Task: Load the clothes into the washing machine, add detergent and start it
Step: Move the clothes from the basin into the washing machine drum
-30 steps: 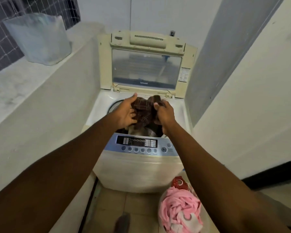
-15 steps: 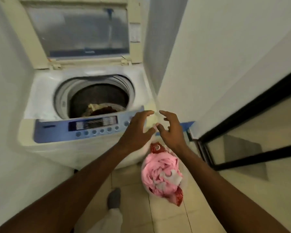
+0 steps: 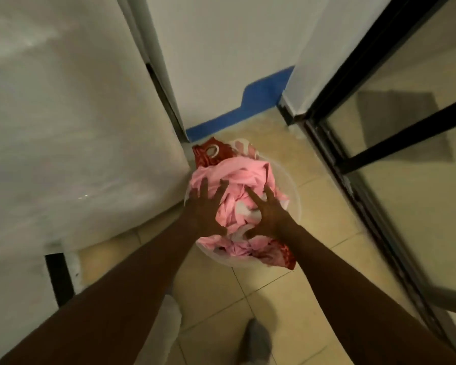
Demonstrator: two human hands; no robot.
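A pile of pink clothes (image 3: 245, 175) with white and red pieces fills a clear plastic basin (image 3: 291, 188) on the tiled floor. My left hand (image 3: 204, 209) lies on the left of the pile with fingers spread and straight. My right hand (image 3: 267, 210) rests on the right of the pile, fingers spread, fingertips pressing into the pink cloth. A red patterned garment (image 3: 208, 154) sits at the far end of the basin. The washing machine's white side (image 3: 77, 140) fills the left; its tub and panel are out of view.
A black-framed glass door (image 3: 406, 143) stands at the right. A white wall with blue skirting (image 3: 263, 98) is behind the basin. My sock-clad foot (image 3: 254, 343) stands on the beige tiles (image 3: 287, 299) at the bottom.
Both hands let go of the dark garment into the tub, then moved down and right to the basin. They now lie on the pink pile. The view swung down from the machine.
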